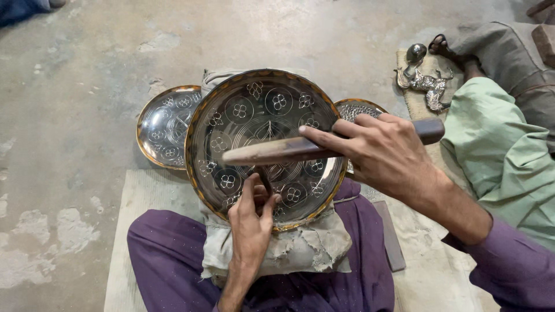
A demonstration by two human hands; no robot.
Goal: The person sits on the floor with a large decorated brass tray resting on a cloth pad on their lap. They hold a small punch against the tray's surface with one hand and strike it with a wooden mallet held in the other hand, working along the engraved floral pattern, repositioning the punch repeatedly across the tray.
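My left hand (250, 222) pinches a thin chisel (265, 180) at six o'clock on the big engraved plate (231, 138), which sits on a cloth pad (300, 251) in my lap. My right hand (384, 153) is wrapped around a wooden mallet (277, 151) lying across the plate. A second plate (159, 124) lies at nine o'clock
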